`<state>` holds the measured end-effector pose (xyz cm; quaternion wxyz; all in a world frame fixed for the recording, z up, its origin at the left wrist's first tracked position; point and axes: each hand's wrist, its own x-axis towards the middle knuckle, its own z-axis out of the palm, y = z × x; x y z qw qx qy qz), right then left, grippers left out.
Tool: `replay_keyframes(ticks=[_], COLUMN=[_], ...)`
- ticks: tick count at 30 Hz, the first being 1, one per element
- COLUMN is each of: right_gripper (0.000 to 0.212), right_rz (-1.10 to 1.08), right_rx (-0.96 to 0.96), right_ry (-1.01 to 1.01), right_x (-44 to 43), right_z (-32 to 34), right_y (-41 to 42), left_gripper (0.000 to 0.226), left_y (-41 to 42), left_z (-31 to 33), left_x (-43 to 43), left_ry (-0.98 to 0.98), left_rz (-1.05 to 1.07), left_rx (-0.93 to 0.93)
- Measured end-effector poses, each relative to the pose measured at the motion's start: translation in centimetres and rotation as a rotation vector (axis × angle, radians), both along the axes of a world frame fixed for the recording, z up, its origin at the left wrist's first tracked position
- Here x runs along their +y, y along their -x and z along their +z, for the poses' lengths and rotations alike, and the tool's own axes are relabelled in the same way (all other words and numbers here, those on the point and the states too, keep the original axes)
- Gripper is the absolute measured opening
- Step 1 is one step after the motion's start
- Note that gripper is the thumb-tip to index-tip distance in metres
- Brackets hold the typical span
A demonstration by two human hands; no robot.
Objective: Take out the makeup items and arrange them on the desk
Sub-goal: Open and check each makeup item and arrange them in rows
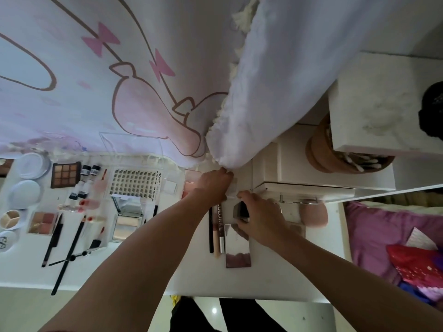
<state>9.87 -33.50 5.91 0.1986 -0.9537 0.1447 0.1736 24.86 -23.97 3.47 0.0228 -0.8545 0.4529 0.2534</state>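
Makeup lies spread over the white desk (pixel 143 271). At the left are an eyeshadow palette (pixel 65 174), a blush palette (pixel 43 222), several brushes (pixel 69 255), a lash tray (pixel 135 182) and an open highlighter compact (pixel 126 219). My left hand (pixel 212 185) reaches to the desk's back edge under the curtain; its fingers curl down onto a small pale item, and the grip is hidden. My right hand (pixel 260 219) holds a small dark case (pixel 241 212). Below it lie a mirrored compact (pixel 237 245) and slim tubes (pixel 217 231).
A white and pink curtain (pixel 119 80) hangs over the desk's back. A white drawer unit (pixel 299 173) stands at the right, with a pink sponge (pixel 314 214) and a wooden jar of cotton swabs (pixel 345 152) by it. A purple bed (pixel 388 236) lies further right.
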Motion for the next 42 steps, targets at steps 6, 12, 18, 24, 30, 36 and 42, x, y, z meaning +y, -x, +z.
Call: replay_keyframes(ticks=[6, 12, 18, 24, 30, 36, 42], right_gripper=[0.053, 0.057, 0.068, 0.068, 0.038, 0.019, 0.018], right_rz=[-0.017, -0.035, -0.060, -0.043, -0.143, -0.542, -0.583], right_rx=[0.008, 0.034, 0.079, 0.003, -0.258, -0.195, -0.178], right_ry=[-0.003, -0.007, -0.002, 0.046, 0.100, -0.771, -0.930], right_x=[0.1, 0.0, 0.5, 1.1, 3.1, 8.3, 12.2], right_z=[0.0, 0.4, 1.6, 3.7, 8.2, 13.1, 15.4], right_y=[0.0, -0.2, -0.3, 0.1, -1.0, -2.5, -2.2], left_gripper=[0.056, 0.062, 0.060, 0.061, 0.071, 0.070, 0.070], left_y=[0.5, 0.3, 0.2, 0.3, 0.5, 1.4, 2.4], left_z=[-0.6, 0.8, 3.7, 7.1, 10.4, 14.4, 17.3], left_x=[0.8, 1.4, 4.6, 9.1, 14.0, 18.2, 21.3], left_ry=[0.011, 0.062, 0.094, 0.129, 0.263, 0.469, 0.594], left_rz=[-0.045, 0.023, 0.050, 0.059, 0.120, 0.104, 0.023], left_rx=[-0.043, -0.019, -0.002, -0.026, -0.005, 0.013, -0.016])
